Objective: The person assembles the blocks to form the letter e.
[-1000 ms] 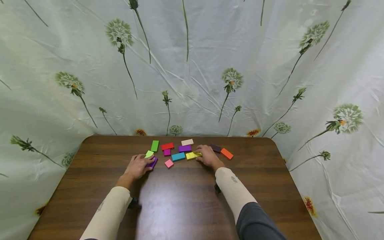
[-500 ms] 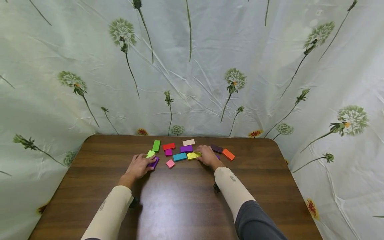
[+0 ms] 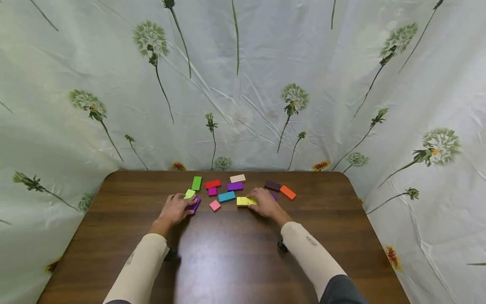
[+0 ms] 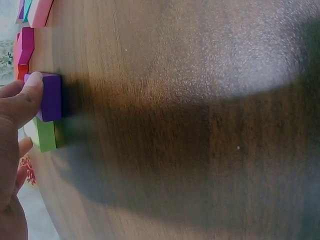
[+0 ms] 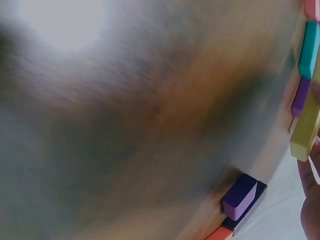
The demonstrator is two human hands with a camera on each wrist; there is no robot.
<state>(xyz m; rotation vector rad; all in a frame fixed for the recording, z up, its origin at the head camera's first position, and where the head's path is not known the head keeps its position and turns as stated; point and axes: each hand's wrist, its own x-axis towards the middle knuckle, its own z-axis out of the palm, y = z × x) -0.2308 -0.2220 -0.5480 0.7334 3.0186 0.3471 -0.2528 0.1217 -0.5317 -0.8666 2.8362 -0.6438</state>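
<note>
My left hand [image 3: 175,210] pinches a purple block [image 3: 193,205] at the left of the group; in the left wrist view the thumb lies on the purple block [image 4: 51,97]. A light green block [image 3: 190,194] is right beside it, under the fingers. My right hand [image 3: 263,202] grips a long yellow block [image 3: 243,201] with thumb and fingers; its right end is hidden by the hand. In the right wrist view the yellow block [image 5: 306,127] overlaps a purple block and the teal block [image 5: 309,50]. The teal block [image 3: 226,196] lies to the left of the yellow one.
Between the hands lie pink [image 3: 215,206], magenta [image 3: 212,191], red [image 3: 213,184], purple [image 3: 235,186] and cream [image 3: 237,178] blocks. A green block [image 3: 196,183] is behind the left hand. Dark [image 3: 272,185], orange [image 3: 288,192] and small purple [image 3: 274,196] blocks lie right. A floral curtain [image 3: 243,105] hangs behind the table [image 3: 228,257].
My right hand has drawn the yellow block a little toward me and to the right, away from the teal block. My left hand has stayed on its purple block.
</note>
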